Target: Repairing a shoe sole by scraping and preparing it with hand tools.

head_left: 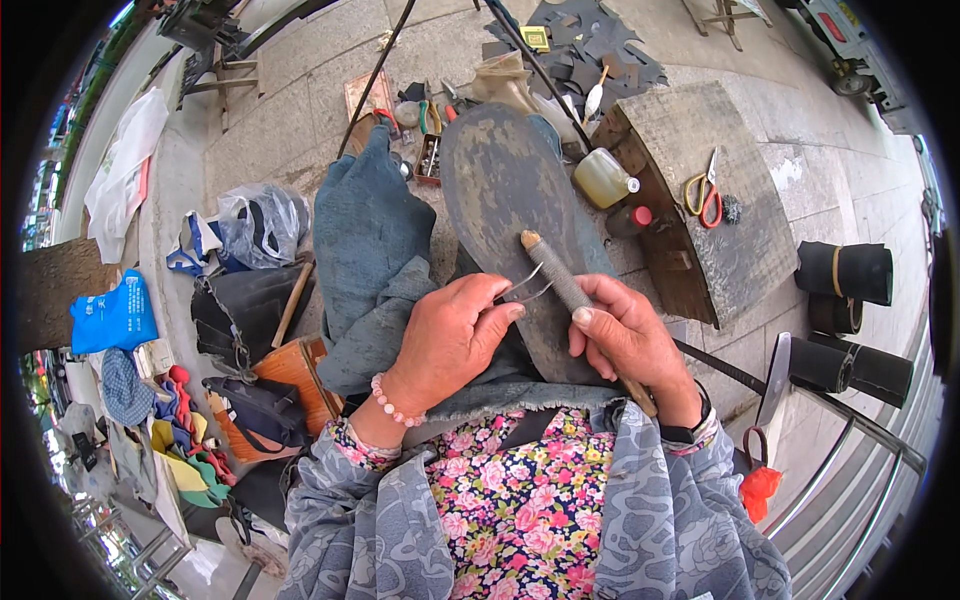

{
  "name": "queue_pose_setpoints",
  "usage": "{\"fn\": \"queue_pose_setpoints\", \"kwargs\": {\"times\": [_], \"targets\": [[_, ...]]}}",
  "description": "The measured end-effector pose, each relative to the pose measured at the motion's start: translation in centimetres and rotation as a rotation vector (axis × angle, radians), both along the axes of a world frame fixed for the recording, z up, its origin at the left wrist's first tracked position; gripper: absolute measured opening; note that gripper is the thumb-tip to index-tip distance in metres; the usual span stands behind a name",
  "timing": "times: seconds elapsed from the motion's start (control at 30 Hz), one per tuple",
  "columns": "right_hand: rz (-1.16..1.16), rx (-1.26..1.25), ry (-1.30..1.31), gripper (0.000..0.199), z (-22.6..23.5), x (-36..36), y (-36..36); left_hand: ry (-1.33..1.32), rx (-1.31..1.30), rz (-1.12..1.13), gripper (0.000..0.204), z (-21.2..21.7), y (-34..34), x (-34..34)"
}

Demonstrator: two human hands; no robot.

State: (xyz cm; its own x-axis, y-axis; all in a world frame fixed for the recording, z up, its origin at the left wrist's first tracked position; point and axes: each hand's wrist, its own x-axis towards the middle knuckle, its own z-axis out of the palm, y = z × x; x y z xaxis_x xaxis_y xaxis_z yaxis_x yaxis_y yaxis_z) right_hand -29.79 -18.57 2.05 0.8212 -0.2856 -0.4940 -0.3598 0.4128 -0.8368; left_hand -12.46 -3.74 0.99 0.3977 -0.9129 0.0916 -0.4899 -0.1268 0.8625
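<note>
R hand [635, 340] wrapped round a rod [560, 275] w/ grey ridged middle + wooden ends; L hand [448, 325] just beside, thumb + index pinched on a thin curved strand [527, 277], wire or cord, can't tell. Hands apart, rod slanting over dark sole-shaped board [500, 165]. To R: bottle [602, 180] w/ yellowish liquid, red-capped jar [628, 221], low wooden desk [680, 125] w/ scissors [709, 185], 1 yellow + 1 red loop. To L: blue cloth [365, 220], clear plastic bag [265, 222], blue bag [117, 311] w/ white print. Top: yellow printed pkt [534, 38], print tiny, on dark scraps [590, 30]. Outdoors, grey paved ground [290, 90], van [850, 40] top R.
</note>
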Motion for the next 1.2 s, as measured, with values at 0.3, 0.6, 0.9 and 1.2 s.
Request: {"fn": "queue_pose_setpoints", "kwargs": {"times": [0.3,0.6,0.9,1.2], "targets": [[-0.023,0.015,0.029,0.037,0.1,0.2,0.4,-0.014,0.017,-0.022,0.015,-0.2,-0.2,-0.1],[-0.053,0.056,0.049,0.038,0.5,0.3,0.3,0.011,0.098,-0.077,0.017,0.4,-0.8,0.5],[-0.065,0.059,0.082,0.038,0.5,0.5,0.2,0.169,0.161,-0.102,0.016,0.5,-1.5,1.4],[-0.077,0.055,0.070,0.035,0.7,0.8,0.6,0.297,0.076,0.029,0.014,0.0,-1.3,0.1]]}}
